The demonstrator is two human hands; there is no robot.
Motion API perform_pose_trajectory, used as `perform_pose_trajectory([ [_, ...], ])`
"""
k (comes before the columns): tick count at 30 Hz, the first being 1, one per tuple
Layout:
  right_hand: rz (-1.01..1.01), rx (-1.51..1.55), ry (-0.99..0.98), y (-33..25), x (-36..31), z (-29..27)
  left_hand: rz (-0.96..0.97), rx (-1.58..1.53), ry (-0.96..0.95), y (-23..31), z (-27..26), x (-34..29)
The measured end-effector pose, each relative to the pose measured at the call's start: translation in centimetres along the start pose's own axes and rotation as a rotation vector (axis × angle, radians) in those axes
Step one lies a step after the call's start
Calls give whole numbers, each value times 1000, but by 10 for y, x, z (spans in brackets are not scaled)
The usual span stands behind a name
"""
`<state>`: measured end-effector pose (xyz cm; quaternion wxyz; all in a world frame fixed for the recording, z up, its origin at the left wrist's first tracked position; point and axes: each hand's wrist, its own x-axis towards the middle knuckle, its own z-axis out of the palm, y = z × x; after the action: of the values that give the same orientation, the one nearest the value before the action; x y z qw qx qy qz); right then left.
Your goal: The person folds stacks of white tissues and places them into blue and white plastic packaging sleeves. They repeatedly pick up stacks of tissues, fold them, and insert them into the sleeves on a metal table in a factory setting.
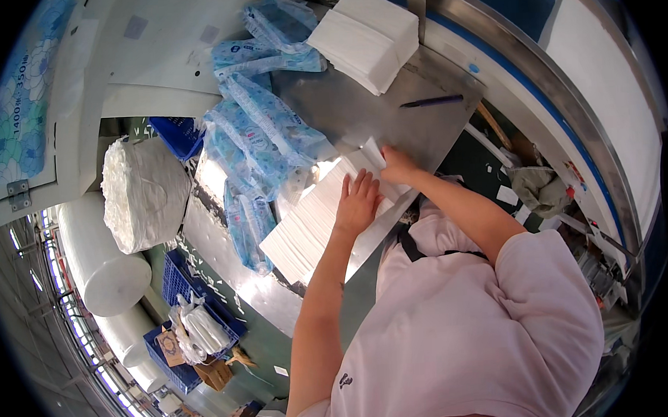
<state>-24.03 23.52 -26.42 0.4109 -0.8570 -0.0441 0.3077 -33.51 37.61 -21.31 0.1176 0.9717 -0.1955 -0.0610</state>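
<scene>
A dark pen [431, 100] lies on the steel worktop [344, 107] near a second white tissue stack [366, 37]. Blue patterned wrappers [267, 129] sprawl beside it. Big white rolls [101, 260] stand below.

The counter [359, 110] is brushed metal, smooth with a dull sheen. On it, under the hands, the stack of white tissue sheets [312, 220] looks soft, matt paper. Left of the stack, the blue-printed wrappers [267, 137] are thin glossy plastic film, crinkled. Beyond the stack, a second tissue pile [367, 35] looks equally matt.
</scene>
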Motion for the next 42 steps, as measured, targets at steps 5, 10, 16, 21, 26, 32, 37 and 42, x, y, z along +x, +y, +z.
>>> perform_pose_trajectory([
  [5, -95, 168, -99, 13, -2, 21, 21, -30, 5, -3, -3, -1],
  [10, -46, 430, -194, 13, -14, 20, 21, -34, 25, -4, -8, 2],
  [16, 154, 761, -479, 21, -23, -5, 221, -53, -19, -10, -16, 26],
  [21, -536, -107, 320, -45, -5, -70, 138, -29, -177, -14, -8, 30],
  [26, -685, -471, 763, -136, 57, -136, 145, -40, -34, -9, -3, 23],
  [32, -264, -896, 503, -161, 83, -132, 88, -102, 48, -9, 5, 14],
  [37, -164, -724, 461, -159, 91, -141, 65, -104, 120, -8, 9, 10],
  [42, -168, -655, 408, -162, 91, -150, 59, -79, 115, -6, 8, 10],
])
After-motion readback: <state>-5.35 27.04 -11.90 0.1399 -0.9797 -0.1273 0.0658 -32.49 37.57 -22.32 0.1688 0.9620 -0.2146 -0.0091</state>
